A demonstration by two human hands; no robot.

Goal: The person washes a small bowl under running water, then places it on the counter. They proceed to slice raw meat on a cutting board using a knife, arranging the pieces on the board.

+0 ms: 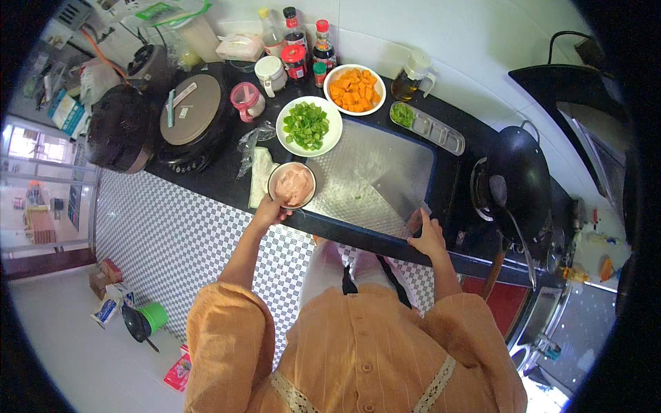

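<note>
My left hand holds a small round bowl with a dark rim at the counter's front edge. Pale pink raw meat, in pieces or slices, fills it. My right hand grips the right front corner of a metal cutting board, thumb toward the front and fingers along the right side. The board has a textured, shiny surface with wet-looking smears and a small green scrap. Behind the bowl, a white plate of chopped green pepper overlaps the board's back left corner.
A bowl of orange cubes, a divided metal tray and an oil jug stand behind the board. A wok with a ladle sits on the stove at right. Left are a folded cloth, seasoning jars and an electric pan.
</note>
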